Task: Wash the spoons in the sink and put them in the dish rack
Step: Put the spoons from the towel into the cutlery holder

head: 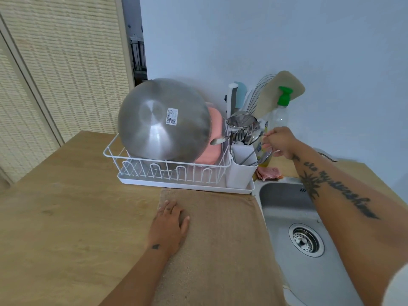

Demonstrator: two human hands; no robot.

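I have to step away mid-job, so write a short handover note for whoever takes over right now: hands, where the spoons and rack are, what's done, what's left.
Right hand: shut on a spoon, held level over the white cutlery holder at the dish rack's right end; a second spoon seems to hang below that hand, unclear.
Left hand: open, flat on the brown mat, holding nothing.
Holder already carries several pieces of cutlery.
Sink: no spoons in the part in view.
Done: the held spoon has reached the rack.
Left: drop it into the holder, then check the hidden part of the sink.
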